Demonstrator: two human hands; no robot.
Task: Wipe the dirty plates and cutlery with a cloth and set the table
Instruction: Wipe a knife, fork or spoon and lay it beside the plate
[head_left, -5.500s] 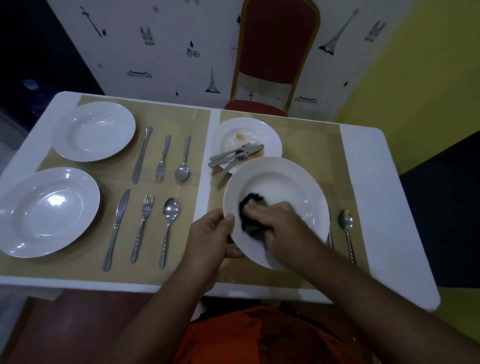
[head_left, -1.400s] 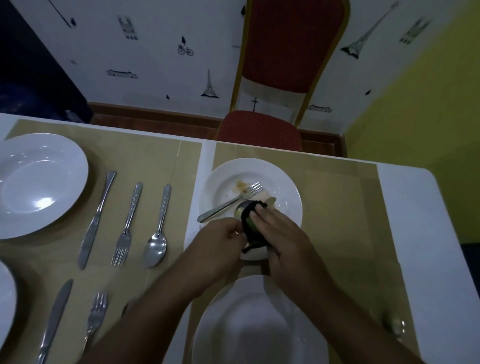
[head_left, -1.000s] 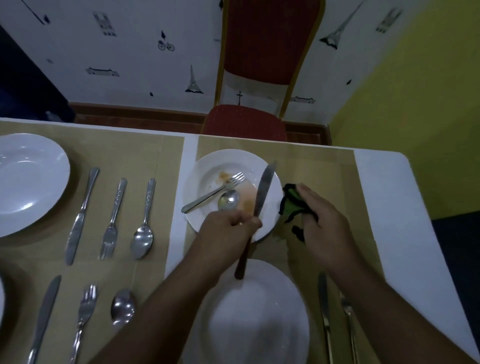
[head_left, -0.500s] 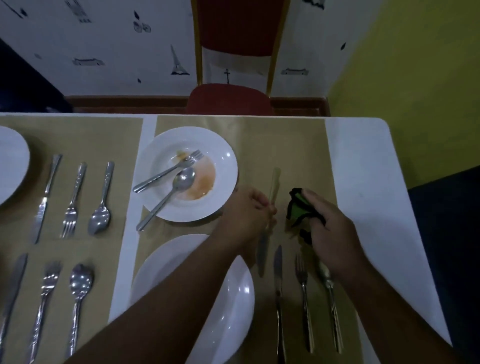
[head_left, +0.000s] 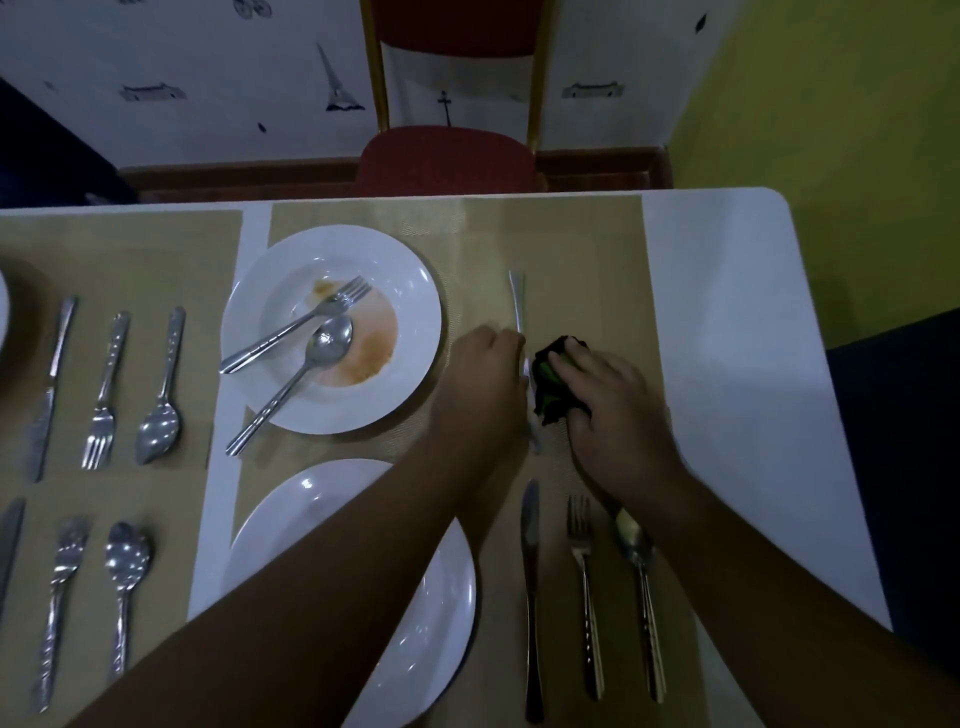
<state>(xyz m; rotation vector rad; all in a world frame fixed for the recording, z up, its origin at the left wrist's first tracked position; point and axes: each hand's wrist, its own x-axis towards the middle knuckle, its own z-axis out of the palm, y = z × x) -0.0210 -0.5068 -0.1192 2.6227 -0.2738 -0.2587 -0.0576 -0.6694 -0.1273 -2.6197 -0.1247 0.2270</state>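
My left hand (head_left: 483, 384) grips a table knife (head_left: 517, 304) right of the dirty plate (head_left: 415, 291), its blade pointing away from me. My right hand (head_left: 613, 405) clutches a dark green cloth (head_left: 551, 382) pressed against the knife's lower part. The dirty plate carries orange smears, a fork (head_left: 317, 317) and a spoon (head_left: 324, 345). A clean white plate (head_left: 311, 499) lies nearer to me, partly under my left forearm. To its right lie a knife (head_left: 531, 571), a fork (head_left: 584, 571) and a spoon (head_left: 639, 561) in a row.
Two more cutlery sets lie on the left placemat: a far set with a spoon (head_left: 161, 410) and a near set with a spoon (head_left: 124, 566). A red chair (head_left: 447, 156) stands behind the table. The white table edge (head_left: 727, 312) runs along the right.
The left hand lifted the knife off the dirty plate and carried it to the right onto the placemat; the right hand with the cloth has closed in against it. The camera view shifted right.
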